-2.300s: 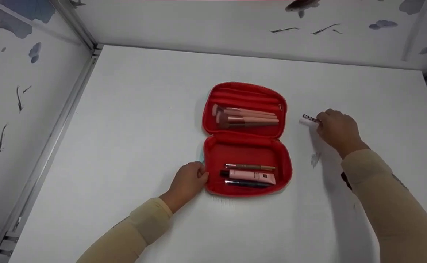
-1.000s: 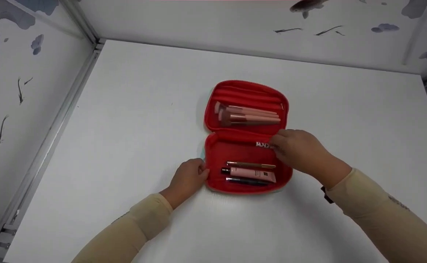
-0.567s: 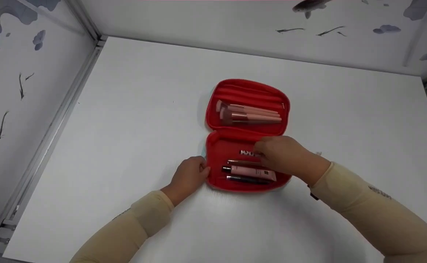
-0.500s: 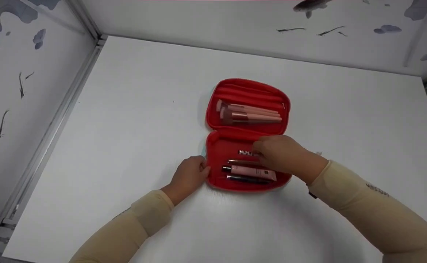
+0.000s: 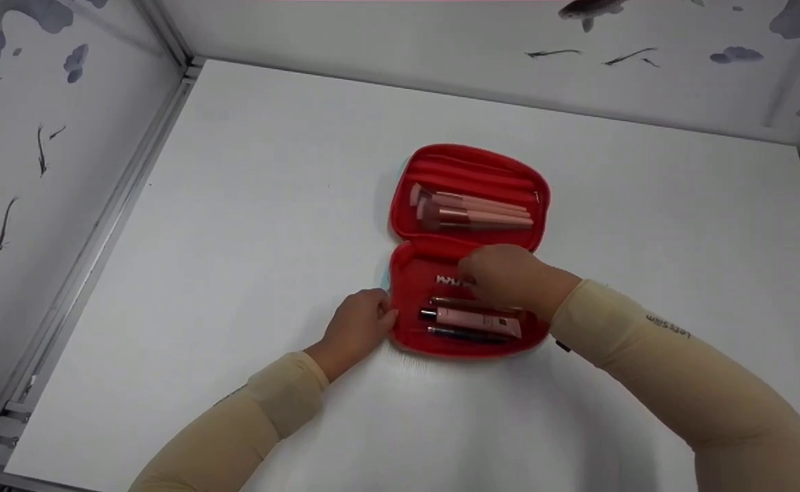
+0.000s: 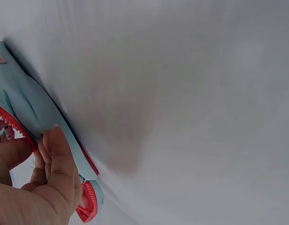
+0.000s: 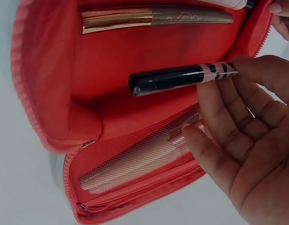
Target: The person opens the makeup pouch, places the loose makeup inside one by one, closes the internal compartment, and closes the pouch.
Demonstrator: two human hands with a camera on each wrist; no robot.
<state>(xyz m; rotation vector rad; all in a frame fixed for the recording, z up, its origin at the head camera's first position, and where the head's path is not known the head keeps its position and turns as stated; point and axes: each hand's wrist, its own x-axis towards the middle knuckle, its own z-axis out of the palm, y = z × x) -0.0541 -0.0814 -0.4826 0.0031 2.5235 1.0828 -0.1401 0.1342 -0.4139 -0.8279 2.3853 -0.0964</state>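
An unzipped red-lined makeup bag point(image 5: 415, 275), light blue outside, lies spread on the white table. My left hand point(image 5: 353, 326) pinches the zipped rim at its left side; the left wrist view shows thumb and fingers on that edge. Over the near half, my right hand point(image 5: 509, 279) holds a slim cosmetic pen point(image 7: 168, 80) by its pink-and-black patterned end. Its black end points free, above the lining. Below it in the head view lie a gold-and-brown cosmetic tube point(image 5: 448, 301), a pink squeeze tube point(image 5: 468, 319) and a dark pen point(image 5: 465, 335).
Several pink makeup brushes point(image 5: 489, 217) sit behind mesh in the bag's far half. The white table point(image 5: 270, 205) spreads around the bag. Printed panels point(image 5: 441, 41) stand along the table's back and left edges.
My right hand has carried the cosmetic pen from the table at right into the bag's near half, and lately a little further left. My left hand has kept its hold on the rim.
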